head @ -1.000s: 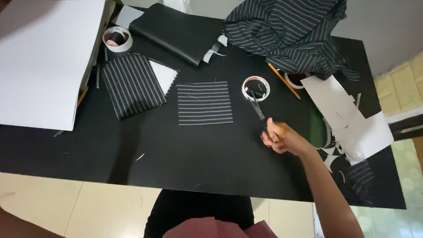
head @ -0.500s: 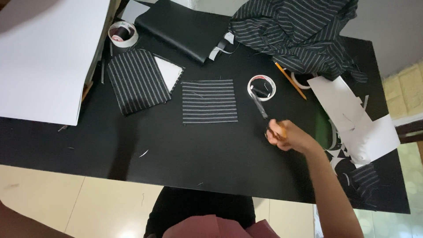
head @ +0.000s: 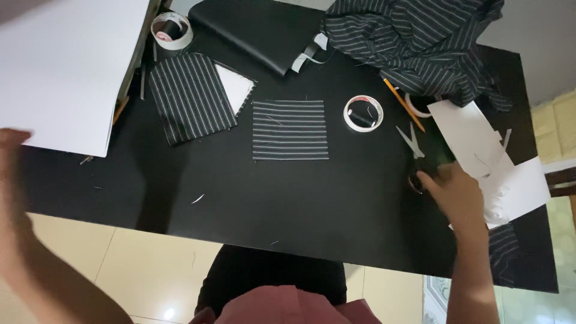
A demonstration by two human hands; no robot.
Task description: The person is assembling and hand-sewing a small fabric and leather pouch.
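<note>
Head view shows the right hand (head: 459, 195) now resting loosely on the scissors (head: 414, 150), set down right of the striped fabric square (head: 290, 129), while the blurred left hand (head: 15, 180) has risen near the white board (head: 60, 72), grip indiscernible.

So the scissors (head: 414, 153) have been shifted: a second ago they were held with the blades lying right up against the tape roll (head: 362, 113), and now they're found off to the right of that roll, blades open, handles down near the white paper sheets (head: 480, 144). The right hand (head: 459, 195) has been carried along with them, from below and just right of the tape roll to well right of it, with its fingers at the scissor handles. The left hand (head: 15, 180), not seen at all before, has been brought into view far left of the tape roll, blurred, past the surface (head: 288, 198) edge.
</note>
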